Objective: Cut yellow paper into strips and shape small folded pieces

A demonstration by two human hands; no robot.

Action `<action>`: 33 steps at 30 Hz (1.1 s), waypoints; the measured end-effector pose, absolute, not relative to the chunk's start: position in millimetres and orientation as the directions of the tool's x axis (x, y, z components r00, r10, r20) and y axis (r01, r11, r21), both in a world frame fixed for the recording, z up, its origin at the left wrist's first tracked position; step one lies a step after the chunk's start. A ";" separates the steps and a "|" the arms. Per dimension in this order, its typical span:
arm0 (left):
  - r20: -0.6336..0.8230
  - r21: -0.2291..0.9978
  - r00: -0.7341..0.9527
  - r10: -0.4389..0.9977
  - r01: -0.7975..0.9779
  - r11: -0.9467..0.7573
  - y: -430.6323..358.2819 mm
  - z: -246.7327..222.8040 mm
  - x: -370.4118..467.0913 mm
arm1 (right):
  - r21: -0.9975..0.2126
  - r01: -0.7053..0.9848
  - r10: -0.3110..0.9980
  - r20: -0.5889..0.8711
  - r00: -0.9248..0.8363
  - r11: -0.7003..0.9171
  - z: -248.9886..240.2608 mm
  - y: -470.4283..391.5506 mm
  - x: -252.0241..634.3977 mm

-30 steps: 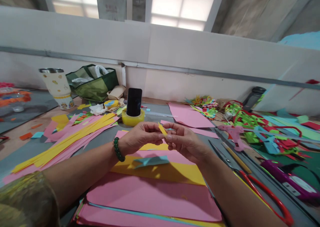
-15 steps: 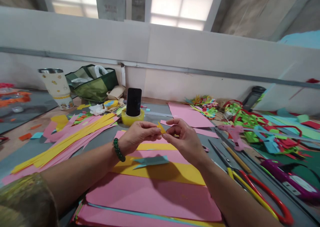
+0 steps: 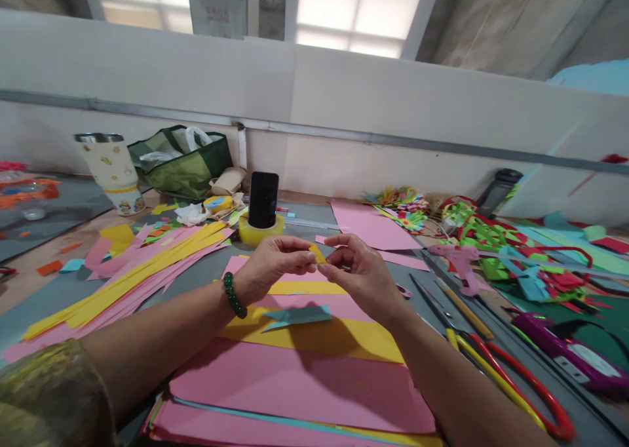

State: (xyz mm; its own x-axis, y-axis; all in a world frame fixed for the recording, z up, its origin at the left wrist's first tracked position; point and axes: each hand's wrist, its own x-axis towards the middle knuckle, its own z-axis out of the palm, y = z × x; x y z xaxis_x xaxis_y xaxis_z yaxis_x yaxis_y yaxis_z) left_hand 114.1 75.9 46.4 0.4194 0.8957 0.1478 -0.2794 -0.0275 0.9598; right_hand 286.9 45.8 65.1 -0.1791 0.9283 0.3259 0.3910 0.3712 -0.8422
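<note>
A small piece of yellow paper (image 3: 317, 253) is pinched between the fingertips of both my hands, held up above the stacked sheets. My left hand (image 3: 279, 262), with a green bead bracelet at the wrist, grips its left side. My right hand (image 3: 361, 270) has its thumb and fingers closed on the right side; part of the paper is hidden by the fingers. Below lies a pile of pink sheets (image 3: 295, 385) with yellow strips (image 3: 344, 340) across it. On top of a strip rests a cut light-blue paper piece (image 3: 299, 316).
To the right lie scissors (image 3: 523, 385), a wooden stick (image 3: 464, 308), a pink glue gun (image 3: 462, 263) and a purple power strip (image 3: 570, 355). Yellow and pink strips (image 3: 147, 280) spread on the left. Behind, a phone (image 3: 263, 200) stands in a tape roll (image 3: 258, 234), near a tumbler (image 3: 111, 172).
The yellow paper has turned slightly between my fingertips, its pointed upper edge now looking more rounded. Both hands stay in nearly the same place.
</note>
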 end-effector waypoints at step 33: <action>0.059 0.975 0.448 0.892 -0.219 0.046 72.9 47.0 114.9 | -0.504 0.640 0.772 0.593 -0.232 0.579 53.4 41.9 281.5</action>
